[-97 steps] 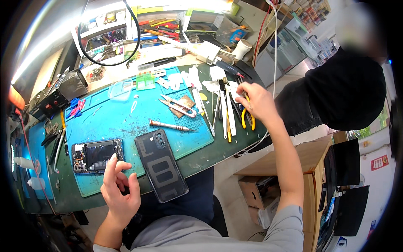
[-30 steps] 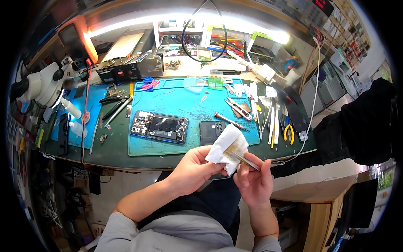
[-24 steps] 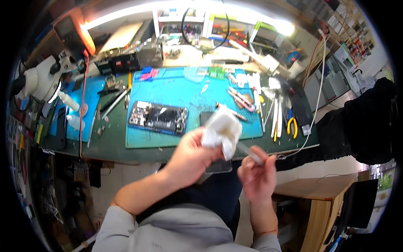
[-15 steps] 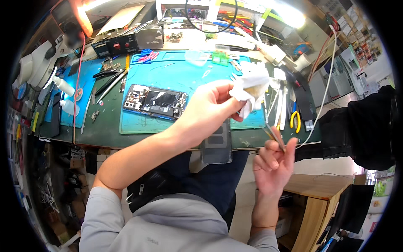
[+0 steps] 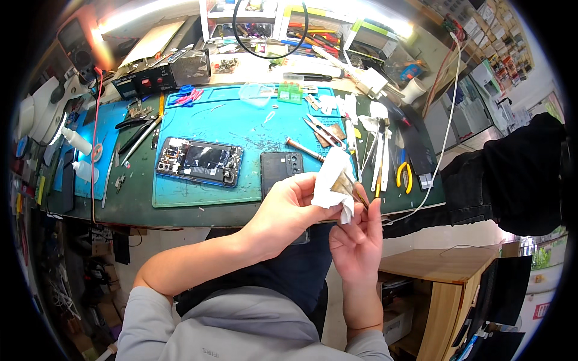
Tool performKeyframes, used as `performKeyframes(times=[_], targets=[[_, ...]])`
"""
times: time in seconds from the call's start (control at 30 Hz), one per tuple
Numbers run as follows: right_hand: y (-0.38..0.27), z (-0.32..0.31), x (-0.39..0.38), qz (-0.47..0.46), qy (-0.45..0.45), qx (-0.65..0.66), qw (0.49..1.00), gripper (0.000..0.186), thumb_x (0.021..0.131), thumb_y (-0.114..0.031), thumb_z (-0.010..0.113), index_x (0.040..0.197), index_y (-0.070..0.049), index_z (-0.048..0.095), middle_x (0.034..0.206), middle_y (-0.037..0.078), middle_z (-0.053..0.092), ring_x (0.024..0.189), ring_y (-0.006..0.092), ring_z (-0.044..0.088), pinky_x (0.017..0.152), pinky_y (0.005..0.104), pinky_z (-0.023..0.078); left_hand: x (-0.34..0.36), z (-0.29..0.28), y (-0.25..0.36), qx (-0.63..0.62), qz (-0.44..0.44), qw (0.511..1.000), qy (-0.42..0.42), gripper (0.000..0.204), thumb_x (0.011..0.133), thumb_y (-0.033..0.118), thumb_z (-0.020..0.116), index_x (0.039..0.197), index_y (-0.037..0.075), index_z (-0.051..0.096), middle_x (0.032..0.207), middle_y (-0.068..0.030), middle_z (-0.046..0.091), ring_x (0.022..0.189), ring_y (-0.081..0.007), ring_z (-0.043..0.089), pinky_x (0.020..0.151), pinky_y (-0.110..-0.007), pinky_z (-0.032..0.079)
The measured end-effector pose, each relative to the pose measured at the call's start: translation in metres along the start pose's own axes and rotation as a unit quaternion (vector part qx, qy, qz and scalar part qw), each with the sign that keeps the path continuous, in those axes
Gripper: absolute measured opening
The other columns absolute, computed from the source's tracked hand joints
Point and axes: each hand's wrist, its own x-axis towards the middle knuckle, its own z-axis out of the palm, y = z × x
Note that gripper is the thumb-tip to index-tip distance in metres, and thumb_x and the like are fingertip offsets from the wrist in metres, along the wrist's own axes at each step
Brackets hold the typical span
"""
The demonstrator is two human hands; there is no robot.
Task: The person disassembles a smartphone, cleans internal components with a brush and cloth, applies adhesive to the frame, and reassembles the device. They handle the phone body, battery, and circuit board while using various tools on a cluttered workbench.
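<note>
A stained white tissue (image 5: pixel 331 180) is pinched by the fingers of the left hand (image 5: pixel 289 203) over the front edge of the bench (image 5: pixel 135 194). Close beside it, a slim tool (image 5: pixel 361 197) is gripped by the right hand (image 5: pixel 356 243). An opened phone (image 5: pixel 198 162) is laid on the blue mat (image 5: pixel 247 123).

One wide fisheye view looks from the wearer's head, steeply down past the near edge of the worktop (image 5: pixel 135 195) and forward to its far edge. The left grip (image 5: pixel 296 201) and right grip (image 5: pixel 355 240) sit close below; that near edge bows across the frame.
</note>
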Motion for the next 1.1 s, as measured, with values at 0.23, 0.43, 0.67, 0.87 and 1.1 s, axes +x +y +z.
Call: performKeyframes(times=[0.23,0.43,0.67,0.87,1.1], targets=[[0.028,-0.010,-0.007,-0.167,-0.001,-0.222,0.960,0.057,0.113,-0.044,0.045,0.145,0.003,0.055,0.098,0.003,0.067,0.075,0.0084,0.056,0.063,0.0260,0.045,-0.002,-0.001,-0.011,0.019,0.066,0.997,0.022,0.033,0.094,-0.001,0.073,0.127,-0.002,0.066,0.117,-0.0078,0.073,0.104,-0.0137,0.070,0.093,-0.032,0.057],[0.036,-0.008,-0.008,-0.244,0.006,-0.300,0.922,0.055,0.112,-0.041,0.048,0.137,0.007,0.059,0.102,0.012,0.065,0.082,0.0156,0.061,0.070,0.0294,0.055,-0.006,-0.002,-0.013,-0.007,0.088,0.996,0.027,0.028,0.094,-0.001,0.072,0.122,-0.003,0.068,0.111,-0.0099,0.075,0.099,-0.0139,0.071,0.088,-0.032,0.057],[0.027,-0.019,-0.022,-0.465,0.012,-0.469,0.751,0.051,0.112,-0.041,0.049,0.123,0.006,0.064,0.096,0.005,0.061,0.076,0.0124,0.057,0.066,0.0274,0.051,0.013,-0.030,0.026,-0.063,0.172,0.977,0.106,0.020,0.100,0.007,0.068,0.118,0.001,0.071,0.109,-0.0085,0.075,0.095,-0.0154,0.073,0.085,-0.033,0.061],[0.005,-0.002,-0.030,-0.256,0.071,-0.245,0.933,0.045,0.114,-0.037,0.045,0.128,0.001,0.065,0.095,0.003,0.063,0.081,0.0093,0.053,0.070,0.0266,0.047,0.013,-0.013,0.026,0.073,0.047,0.992,0.094,0.027,0.104,0.015,0.066,0.126,0.000,0.066,0.118,-0.0078,0.073,0.103,-0.0156,0.071,0.088,-0.033,0.060],[-0.005,-0.006,-0.024,-0.230,0.095,-0.197,0.948,0.044,0.114,-0.035,0.047,0.131,0.002,0.064,0.100,0.004,0.064,0.083,0.0090,0.052,0.071,0.0250,0.047,0.070,-0.006,0.033,0.104,0.008,0.994,0.012,0.038,0.100,0.013,0.068,0.131,-0.007,0.058,0.129,-0.0153,0.066,0.114,-0.0226,0.068,0.103,-0.037,0.055]])
